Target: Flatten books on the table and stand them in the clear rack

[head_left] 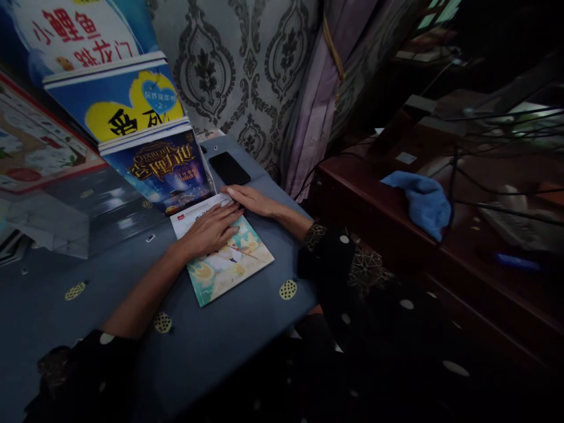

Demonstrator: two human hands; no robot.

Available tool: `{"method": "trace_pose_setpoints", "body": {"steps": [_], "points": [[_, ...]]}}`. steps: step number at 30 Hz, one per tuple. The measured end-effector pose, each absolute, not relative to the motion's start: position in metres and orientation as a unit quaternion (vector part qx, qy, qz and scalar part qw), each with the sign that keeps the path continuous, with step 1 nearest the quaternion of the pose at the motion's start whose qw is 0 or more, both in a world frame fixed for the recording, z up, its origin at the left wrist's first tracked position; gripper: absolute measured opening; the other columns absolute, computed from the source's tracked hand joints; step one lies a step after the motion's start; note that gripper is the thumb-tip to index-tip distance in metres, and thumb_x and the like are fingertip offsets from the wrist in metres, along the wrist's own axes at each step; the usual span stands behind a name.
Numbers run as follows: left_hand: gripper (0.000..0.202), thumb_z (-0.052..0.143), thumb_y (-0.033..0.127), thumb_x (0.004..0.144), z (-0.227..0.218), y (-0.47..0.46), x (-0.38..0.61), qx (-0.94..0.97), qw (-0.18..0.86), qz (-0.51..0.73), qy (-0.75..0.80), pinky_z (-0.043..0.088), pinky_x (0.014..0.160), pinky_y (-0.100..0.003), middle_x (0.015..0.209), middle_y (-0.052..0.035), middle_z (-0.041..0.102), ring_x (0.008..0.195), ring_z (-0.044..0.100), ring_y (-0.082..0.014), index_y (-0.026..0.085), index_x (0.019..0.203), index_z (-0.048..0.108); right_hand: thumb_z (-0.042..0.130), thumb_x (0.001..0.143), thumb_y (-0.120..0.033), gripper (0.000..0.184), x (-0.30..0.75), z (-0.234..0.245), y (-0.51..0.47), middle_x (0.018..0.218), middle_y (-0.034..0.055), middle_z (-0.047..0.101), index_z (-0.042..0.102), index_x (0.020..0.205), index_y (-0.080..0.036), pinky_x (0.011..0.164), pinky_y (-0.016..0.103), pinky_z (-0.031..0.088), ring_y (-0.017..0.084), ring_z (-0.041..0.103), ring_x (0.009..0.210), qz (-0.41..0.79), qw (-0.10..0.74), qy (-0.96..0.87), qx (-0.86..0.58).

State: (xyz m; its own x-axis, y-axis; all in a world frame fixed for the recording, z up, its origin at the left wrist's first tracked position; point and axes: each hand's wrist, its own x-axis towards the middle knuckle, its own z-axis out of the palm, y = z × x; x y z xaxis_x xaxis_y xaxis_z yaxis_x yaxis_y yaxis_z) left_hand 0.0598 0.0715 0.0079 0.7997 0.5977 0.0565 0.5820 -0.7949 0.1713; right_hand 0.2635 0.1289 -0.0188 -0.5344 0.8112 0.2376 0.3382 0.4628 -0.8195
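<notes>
A thin paperback book (235,258) with a white, green and yellow cover lies flat on the blue-grey tablecloth (123,282). My left hand (212,230) rests palm down on its cover, fingers stretched toward the upper right. At the book's upper right corner lies my right hand (249,200), its fingers extended and touching the cover's edge close to my left fingertips. Just behind the paperback stands a dark blue book (165,167) in a tiered display. A black phone (230,168) lies beyond my right hand.
Above the dark blue book rise a yellow-and-blue book (132,106) and another blue book (88,35). A clear plastic box (57,226) sits at left. To the right, a dark red desk (352,182) bears a blue cloth (423,202) and cables. A purple curtain (315,117) hangs behind.
</notes>
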Motion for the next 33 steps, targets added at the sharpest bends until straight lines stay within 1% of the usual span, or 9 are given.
{"method": "trace_pose_setpoints", "body": {"steps": [3, 7, 12, 17, 20, 24, 29, 31, 33], "points": [[0.056, 0.025, 0.043, 0.107, 0.009, 0.064, 0.062, 0.95, 0.078, 0.051, 0.298, 0.02, 0.125, -0.049, 0.16, -0.0102, 0.04, 0.15, 0.034, -0.0234, 0.016, 0.151, 0.045, 0.031, 0.102, -0.064, 0.061, 0.264, -0.017, 0.126, 0.139, 0.0064, 0.064, 0.063, 0.132, -0.022, 0.119, 0.043, 0.038, 0.024, 0.055, 0.132, 0.367, 0.323, -0.795, -0.359], [0.054, 0.024, 0.042, 0.108, 0.008, 0.054, 0.064, 0.957, 0.082, 0.053, 0.275, 0.02, 0.125, -0.047, 0.16, -0.009, 0.041, 0.152, 0.03, -0.0215, 0.017, 0.151, 0.045, 0.029, 0.101, -0.068, 0.067, 0.264, -0.015, 0.125, 0.139, 0.0089, 0.063, 0.062, 0.133, -0.019, 0.119, 0.043, 0.037, 0.025, 0.054, 0.133, 0.357, 0.315, -0.8, -0.364], [0.052, 0.024, 0.043, 0.108, 0.009, 0.041, 0.066, 0.961, 0.094, 0.054, 0.255, 0.018, 0.126, -0.047, 0.161, -0.0071, 0.04, 0.153, 0.026, -0.0191, 0.022, 0.152, 0.044, 0.029, 0.101, -0.067, 0.064, 0.262, -0.016, 0.126, 0.14, 0.0066, 0.064, 0.064, 0.13, -0.022, 0.121, 0.044, 0.034, 0.024, 0.054, 0.134, 0.352, 0.311, -0.804, -0.366], [0.049, 0.027, 0.042, 0.108, 0.013, 0.026, 0.07, 0.963, 0.115, 0.048, 0.24, 0.017, 0.126, -0.047, 0.161, -0.0044, 0.039, 0.153, 0.027, -0.0186, 0.025, 0.149, 0.047, 0.028, 0.1, -0.071, 0.067, 0.261, -0.016, 0.127, 0.141, 0.0073, 0.063, 0.066, 0.129, -0.023, 0.12, 0.046, 0.035, 0.025, 0.053, 0.135, 0.352, 0.317, -0.801, -0.366], [0.047, 0.028, 0.04, 0.108, 0.015, 0.016, 0.072, 0.966, 0.128, 0.044, 0.221, 0.017, 0.126, -0.048, 0.161, -0.0034, 0.039, 0.153, 0.028, -0.0189, 0.027, 0.151, 0.045, 0.029, 0.1, -0.069, 0.064, 0.26, -0.017, 0.127, 0.14, 0.0049, 0.063, 0.066, 0.129, -0.025, 0.12, 0.045, 0.035, 0.025, 0.053, 0.135, 0.35, 0.317, -0.799, -0.372], [0.047, 0.027, 0.039, 0.109, 0.016, 0.002, 0.075, 0.97, 0.139, 0.049, 0.193, 0.018, 0.126, -0.049, 0.16, -0.0038, 0.041, 0.152, 0.029, -0.0197, 0.027, 0.151, 0.045, 0.029, 0.101, -0.067, 0.063, 0.261, -0.016, 0.126, 0.141, 0.0054, 0.063, 0.065, 0.129, -0.022, 0.12, 0.041, 0.036, 0.023, 0.054, 0.134, 0.354, 0.315, -0.799, -0.369], [0.047, 0.028, 0.039, 0.109, 0.015, -0.009, 0.076, 0.973, 0.135, 0.045, 0.182, 0.017, 0.126, -0.049, 0.16, -0.0028, 0.041, 0.152, 0.029, -0.0202, 0.029, 0.152, 0.043, 0.03, 0.102, -0.064, 0.059, 0.262, -0.015, 0.124, 0.143, 0.0038, 0.062, 0.065, 0.129, -0.025, 0.12, 0.043, 0.036, 0.024, 0.053, 0.136, 0.349, 0.318, -0.8, -0.371], [0.047, 0.028, 0.039, 0.109, 0.014, -0.011, 0.076, 0.973, 0.131, 0.046, 0.183, 0.017, 0.126, -0.049, 0.16, -0.0029, 0.041, 0.152, 0.029, -0.0203, 0.029, 0.153, 0.041, 0.029, 0.102, -0.065, 0.06, 0.261, -0.015, 0.124, 0.146, 0.0036, 0.059, 0.065, 0.131, -0.026, 0.121, 0.043, 0.034, 0.024, 0.05, 0.138, 0.335, 0.312, -0.808, -0.371], [0.047, 0.028, 0.039, 0.109, 0.012, -0.012, 0.076, 0.974, 0.123, 0.046, 0.185, 0.016, 0.126, -0.049, 0.16, -0.0031, 0.041, 0.152, 0.03, -0.0203, 0.028, 0.153, 0.041, 0.026, 0.101, -0.068, 0.066, 0.261, -0.017, 0.122, 0.148, 0.0062, 0.057, 0.063, 0.133, -0.023, 0.122, 0.045, 0.033, 0.024, 0.049, 0.14, 0.313, 0.305, -0.823, -0.363]]}}
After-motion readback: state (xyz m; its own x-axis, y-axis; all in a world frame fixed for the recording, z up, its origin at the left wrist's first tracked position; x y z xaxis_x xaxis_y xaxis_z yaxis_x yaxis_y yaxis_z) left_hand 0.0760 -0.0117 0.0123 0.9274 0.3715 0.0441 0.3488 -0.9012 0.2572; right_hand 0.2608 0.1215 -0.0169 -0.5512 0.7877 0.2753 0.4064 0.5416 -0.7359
